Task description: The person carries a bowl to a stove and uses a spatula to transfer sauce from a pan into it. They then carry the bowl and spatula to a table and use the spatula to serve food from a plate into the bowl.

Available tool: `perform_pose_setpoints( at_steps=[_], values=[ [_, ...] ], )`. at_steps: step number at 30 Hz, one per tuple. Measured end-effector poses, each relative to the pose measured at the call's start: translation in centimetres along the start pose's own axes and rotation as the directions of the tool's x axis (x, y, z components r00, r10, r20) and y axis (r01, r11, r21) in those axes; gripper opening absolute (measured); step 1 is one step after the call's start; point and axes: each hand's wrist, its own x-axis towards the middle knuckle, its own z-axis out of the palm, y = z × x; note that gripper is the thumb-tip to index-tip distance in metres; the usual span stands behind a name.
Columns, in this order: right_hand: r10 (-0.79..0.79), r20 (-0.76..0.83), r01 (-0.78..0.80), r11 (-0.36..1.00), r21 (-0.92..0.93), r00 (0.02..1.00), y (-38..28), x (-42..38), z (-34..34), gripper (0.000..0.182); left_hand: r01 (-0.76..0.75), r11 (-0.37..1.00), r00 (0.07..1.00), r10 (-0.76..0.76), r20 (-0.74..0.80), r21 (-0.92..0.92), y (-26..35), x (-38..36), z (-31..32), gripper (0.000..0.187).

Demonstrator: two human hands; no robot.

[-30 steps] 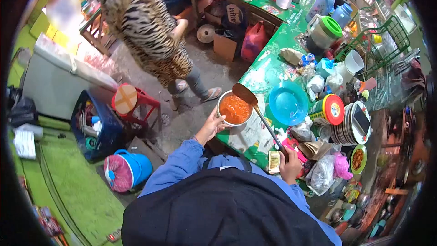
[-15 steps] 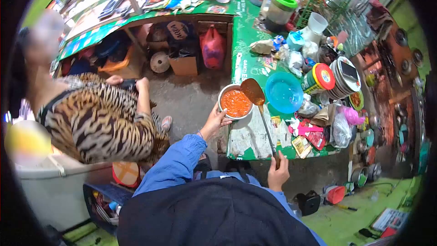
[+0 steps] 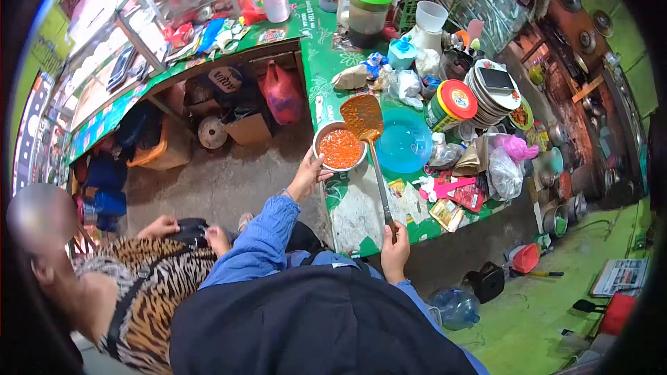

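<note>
- Watching from my end, the big thing is the green tabletop (image 3: 358, 217), bare and scuffed at its near-left corner.
- Someone in a tiger-print top (image 3: 167, 285) is just off my left sleeve, well clear of the near edge, hands at something black I can't make out.
- My spatula (image 3: 363, 118) tilts across the near-left part of the tabletop, handle end at the near edge, sauce-smeared blade overlapping the bowl's rim in my view; can't tell if they touch.
- Blue basin (image 3: 408, 149) sits in from the left edge, partly behind the blade.
- Stack of plates (image 3: 479, 107) towards the right edge, phone on top.
- White bowl (image 3: 347, 168) of red sauce (image 3: 340, 148) is at the left edge; can't tell if it's resting there.
- My right hand (image 3: 395, 250) has its fingers closed round the spatula handle.
- My left hand (image 3: 306, 177) is pinching the bowl's side, thumb near the rim.
</note>
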Motion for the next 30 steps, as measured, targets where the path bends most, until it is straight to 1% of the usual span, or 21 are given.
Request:
perform_pose_setpoints(
  at_steps=[4, 6, 7, 8, 10, 11, 12, 14, 16, 18, 19, 20, 21, 22, 23, 24, 25, 26, 28, 29, 30],
  values=[
    [0.114, -0.016, -0.111, 0.989, 0.1, 0.993, -1.4, 3.1, 3.0, 0.027, -0.002, 1.0, 1.0, 0.002, 0.007, -0.026, 3.0, 5.0, -0.1, 0.056],
    [0.232, -0.003, -0.226, 0.951, 0.213, 0.973, -2.6, 4.0, 5.3, 0.026, 0.02, 0.999, 0.998, -0.021, 0.052, 0.029, 5.2, 7.5, -0.7, 0.056],
    [0.246, 0.027, -0.244, 0.928, 0.283, 0.969, -3.2, 4.8, 6.2, 0.023, 0.024, 0.998, 0.997, -0.029, 0.078, 0.066, 6.4, 8.4, -0.9, 0.056],
    [0.262, 0.01, -0.254, 0.923, 0.289, 0.965, -3.7, 5.4, 6.6, 0.023, 0.023, 0.995, 0.995, -0.033, 0.099, 0.1, 7.4, 9.1, -1.0, 0.057],
    [0.378, 0.242, -0.443, 0.657, 0.611, 0.894, -5.2, 6.3, 7.5, 0.02, 0.079, 0.983, 0.992, -0.094, 0.084, 0.165, 9.3, 10.3, -0.8, 0.061],
    [0.431, 0.271, -0.497, 0.598, 0.629, 0.861, -6.9, 6.9, 8.5, 0.021, 0.108, 0.971, 0.983, -0.137, 0.125, 0.213, 10.4, 11.5, -0.8, 0.064],
    [0.459, 0.237, -0.493, 0.588, 0.641, 0.856, -8.7, 7.5, 10.6, 0.021, 0.126, 0.964, 0.974, -0.165, 0.155, 0.234, 11.6, 13.4, -1.3, 0.064],
    [0.449, 0.248, -0.47, 0.497, 0.729, 0.858, -11.8, 8.2, 14.1, 0.022, 0.16, 0.954, 0.936, -0.228, 0.268, 0.253, 13.1, 16.7, -2.1, 0.065],
    [0.446, 0.231, -0.443, 0.462, 0.768, 0.865, -14.1, 8.5, 16.4, 0.026, 0.165, 0.943, 0.92, -0.253, 0.3, 0.288, 13.4, 18.1, -2.0, 0.062],
    [0.44, 0.27, -0.412, 0.267, 0.872, 0.857, -17.4, 9.7, 18.6, 0.031, 0.237, 0.932, 0.85, -0.336, 0.405, 0.276, 15.5, 18.3, -2.2, 0.059],
    [0.452, 0.261, -0.405, 0.257, 0.877, 0.853, -18.1, 10.4, 19.4, 0.031, 0.244, 0.92, 0.822, -0.364, 0.439, 0.306, 16.6, 17.8, -2.5, 0.06],
    [0.398, 0.29, -0.389, 0.195, 0.901, 0.871, -18.2, 11.3, 19.8, 0.033, 0.247, 0.918, 0.817, -0.37, 0.443, 0.311, 17.4, 17.4, -2.7, 0.06],
    [0.34, 0.312, -0.373, 0.13, 0.918, 0.887, -18.3, 12.1, 20.2, 0.036, 0.206, 0.884, 0.84, -0.38, 0.388, 0.42, 18.0, 17.2, -3.2, 0.063],
    [0.346, 0.306, -0.368, 0.129, 0.921, 0.887, -18.7, 12.7, 20.7, 0.036, 0.166, 0.835, 0.862, -0.381, 0.334, 0.524, 18.4, 16.8, -3.6, 0.067],
    [0.343, 0.311, -0.37, 0.123, 0.921, 0.887, -19.1, 13.3, 21.5, 0.037, 0.06, 0.772, 0.877, -0.343, 0.335, 0.632, 18.2, 16.2, -4.4, 0.075],
    [0.339, 0.316, -0.373, 0.116, 0.92, 0.886, -19.3, 13.6, 21.9, 0.038, 0.06, 0.77, 0.876, -0.345, 0.336, 0.635, 18.0, 15.3, -5.6, 0.075],
    [0.269, 0.355, -0.402, 0.144, 0.904, 0.895, -18.7, 13.7, 22.3, 0.037, 0.053, 0.726, 0.788, -0.452, 0.418, 0.686, 17.8, 14.2, -6.7, 0.072],
    [0.271, 0.353, -0.4, 0.142, 0.906, 0.896, -18.6, 14.0, 22.9, 0.037, 0.035, 0.68, 0.679, -0.554, 0.482, 0.732, 17.5, 13.2, -7.6, 0.07],
    [0.203, 0.278, -0.325, 0.252, 0.912, 0.939, -18.9, 15.0, 24.5, 0.037, 0.106, 0.555, 0.591, -0.702, 0.397, 0.825, 20.4, 8.3, -5.7, 0.077],
    [0.174, 0.287, -0.326, 0.271, 0.905, 0.942, -19.0, 15.7, 24.9, 0.039, 0.036, 0.63, 0.638, -0.613, 0.467, 0.776, 21.9, 5.7, -4.5, 0.078],
    [0.177, 0.285, -0.325, 0.269, 0.907, 0.942, -19.1, 16.0, 25.0, 0.039, 0.036, 0.627, 0.636, -0.615, 0.466, 0.778, 20.7, 5.6, -4.9, 0.078]
  ],
)
